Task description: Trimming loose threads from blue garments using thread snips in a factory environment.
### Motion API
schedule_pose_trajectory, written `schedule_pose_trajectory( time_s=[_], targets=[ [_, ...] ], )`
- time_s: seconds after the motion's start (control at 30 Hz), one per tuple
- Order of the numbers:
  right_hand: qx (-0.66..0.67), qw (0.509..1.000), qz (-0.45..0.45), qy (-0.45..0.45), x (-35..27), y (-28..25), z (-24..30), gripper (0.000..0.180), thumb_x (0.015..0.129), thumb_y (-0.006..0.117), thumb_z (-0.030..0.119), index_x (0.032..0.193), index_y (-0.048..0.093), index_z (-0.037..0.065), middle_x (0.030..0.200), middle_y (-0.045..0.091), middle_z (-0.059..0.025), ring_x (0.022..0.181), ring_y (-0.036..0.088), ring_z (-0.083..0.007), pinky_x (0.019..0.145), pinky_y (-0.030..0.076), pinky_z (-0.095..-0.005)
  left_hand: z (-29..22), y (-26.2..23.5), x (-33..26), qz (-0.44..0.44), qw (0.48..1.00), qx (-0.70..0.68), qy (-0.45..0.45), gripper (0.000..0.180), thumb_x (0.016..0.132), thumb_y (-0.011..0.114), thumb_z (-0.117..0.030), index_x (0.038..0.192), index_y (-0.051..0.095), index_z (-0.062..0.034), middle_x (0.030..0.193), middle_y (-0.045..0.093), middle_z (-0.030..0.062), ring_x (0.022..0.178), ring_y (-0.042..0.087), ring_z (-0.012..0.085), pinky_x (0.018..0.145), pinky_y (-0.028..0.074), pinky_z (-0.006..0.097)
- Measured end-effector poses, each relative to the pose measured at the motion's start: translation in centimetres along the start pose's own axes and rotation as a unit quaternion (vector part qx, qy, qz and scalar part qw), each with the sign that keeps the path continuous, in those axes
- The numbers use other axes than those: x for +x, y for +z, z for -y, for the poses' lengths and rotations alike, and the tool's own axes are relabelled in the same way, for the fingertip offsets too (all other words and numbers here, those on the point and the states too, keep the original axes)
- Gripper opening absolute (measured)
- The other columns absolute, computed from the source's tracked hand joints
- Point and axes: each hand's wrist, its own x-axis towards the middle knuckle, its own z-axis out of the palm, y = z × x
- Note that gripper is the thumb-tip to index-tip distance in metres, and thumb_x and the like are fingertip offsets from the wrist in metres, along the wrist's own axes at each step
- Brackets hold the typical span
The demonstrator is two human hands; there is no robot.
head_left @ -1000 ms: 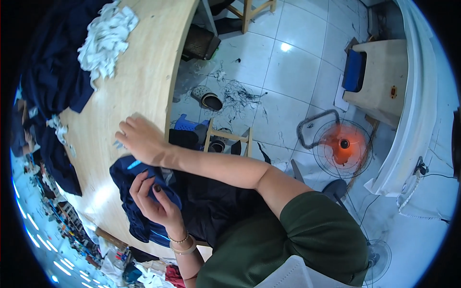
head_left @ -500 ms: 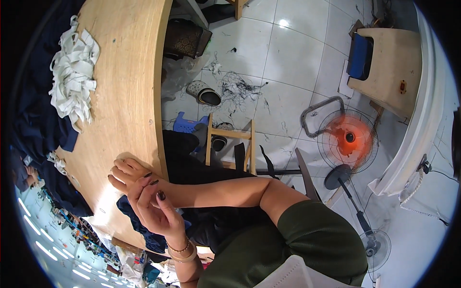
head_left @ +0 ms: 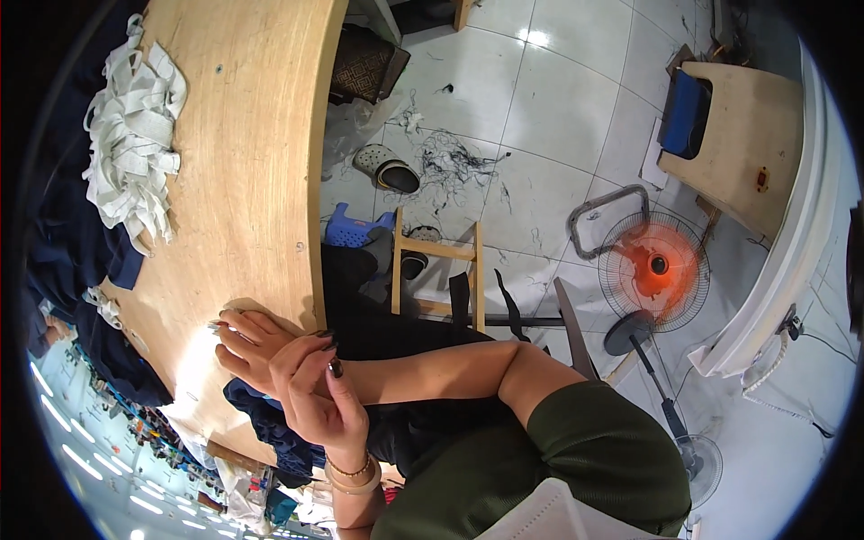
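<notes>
My right hand (head_left: 249, 349) lies on the pale wooden table (head_left: 243, 171), fingers loosely stretched and holding nothing. Its forearm reaches in from the right, below a dark green sleeve. Across the right wrist lies my left hand (head_left: 315, 396), with bracelets at the wrist. Its dark-nailed fingers bend loosely, the thumb stands apart, and no object shows in it. Beside the hands, dark navy cloth (head_left: 261, 418) is bunched at the table's near edge. Farther along the table sits a heap of white fabric strips (head_left: 135, 135).
Navy garments (head_left: 76, 207) hang over the table's left side. On the tiled floor are a wooden frame (head_left: 436, 249), clogs (head_left: 387, 168), a blue plastic stool (head_left: 349, 227) and loose thread (head_left: 450, 157). To the right stand an orange-centred fan (head_left: 657, 264) and a beige chair (head_left: 747, 135).
Both hands have shifted slightly right and down in the picture, along with the table and floor. The left fingers still lie against the right wrist.
</notes>
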Motion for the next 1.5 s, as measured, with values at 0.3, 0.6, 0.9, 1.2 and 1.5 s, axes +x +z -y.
schedule_pose_trajectory(
  time_s=[0.3, 0.6, 0.9, 1.2, 1.5],
  targets=[
    [0.141, 0.989, -0.006, 0.042, 1.6, -2.6, 0.4, 0.045, 0.071, 0.063, 0.002, 0.116, 0.056, 0.001, 0.110, 0.054, -0.0187, 0.109, 0.051, -0.0410, 0.092, 0.044, -0.0498, -0.2, -1.9, -2.9, 0.094, 0.986, -0.129, 0.049, 0.009, 0.083, 0.063, -0.010, 0.078, 0.060, -0.0040, 0.087, 0.067, 0.0098, 0.078, 0.064, 0.0272, 0.068, 0.051, 0.037],
    [0.016, 0.997, 0.053, -0.057, 1.7, -2.9, -0.3, 0.035, 0.080, 0.067, 0.012, 0.113, 0.060, 0.003, 0.112, 0.057, -0.0148, 0.113, 0.048, -0.0365, 0.097, 0.038, -0.0468, 0.7, -5.2, -16.7, 0.098, 0.936, -0.319, -0.112, 0.016, 0.084, 0.067, -0.006, 0.098, 0.062, -0.0009, 0.104, 0.061, 0.0118, 0.094, 0.062, 0.0295, 0.083, 0.051, 0.035],
    [-0.170, 0.959, 0.143, -0.177, 1.7, -2.6, -0.7, 0.034, 0.083, 0.070, 0.018, 0.115, 0.064, 0.009, 0.118, 0.057, -0.0062, 0.116, 0.048, -0.0278, 0.098, 0.034, -0.0423, 2.6, -6.2, -27.9, -0.084, 0.938, -0.265, -0.207, 0.012, 0.086, 0.064, -0.001, 0.098, 0.062, 0.0010, 0.099, 0.061, 0.0092, 0.081, 0.063, 0.0193, 0.074, 0.052, 0.029],
    [-0.265, 0.947, 0.158, -0.087, 4.3, -3.7, -1.1, 0.018, 0.082, 0.071, 0.012, 0.093, 0.063, 0.001, 0.092, 0.062, -0.0128, 0.089, 0.055, -0.0290, 0.079, 0.044, -0.0389, 7.8, -9.8, -29.1, -0.337, 0.927, -0.005, -0.167, 0.021, 0.074, 0.073, 0.000, 0.092, 0.061, -0.0015, 0.090, 0.058, 0.0103, 0.084, 0.058, 0.0293, 0.074, 0.049, 0.035],
    [-0.214, 0.963, 0.163, -0.023, 3.5, -4.0, 0.2, 0.024, 0.081, 0.069, 0.011, 0.096, 0.053, 0.000, 0.080, 0.066, -0.0137, 0.067, 0.062, -0.0245, 0.068, 0.049, -0.0351, 13.3, -10.9, -26.5, -0.383, 0.897, 0.110, -0.193, 0.019, 0.073, 0.075, -0.008, 0.091, 0.068, -0.0058, 0.087, 0.059, 0.0062, 0.083, 0.058, 0.0253, 0.070, 0.050, 0.033]
  ],
)
